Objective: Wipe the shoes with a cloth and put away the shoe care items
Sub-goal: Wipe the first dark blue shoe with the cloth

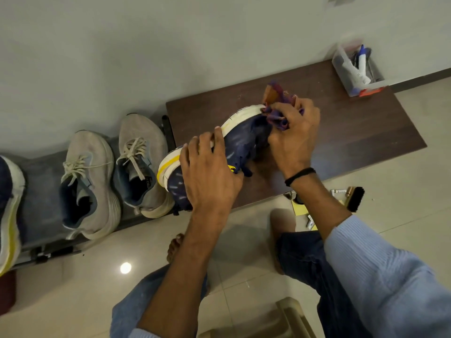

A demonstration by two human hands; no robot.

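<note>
A navy shoe with a white and yellow sole [244, 137] lies on its side on a dark brown board [353, 123]. My left hand [210, 176] grips its heel end, fingers curled over the sole. My right hand [292, 135] holds a purple and orange cloth [278, 103] bunched against the shoe's toe. A clear plastic box [358, 69] with white tubes and other shoe care items stands at the board's far right corner. A black shoe brush [355, 198] lies on the floor tiles to the right, beside small tubes.
Two grey sneakers [109, 172] stand on a low grey rack [44, 191] to the left, with the matching navy shoe [9, 211] at the far left edge. A white wall runs behind. My knees and a bare foot [174, 247] are below, and a beige stool [290, 318] sits at the bottom.
</note>
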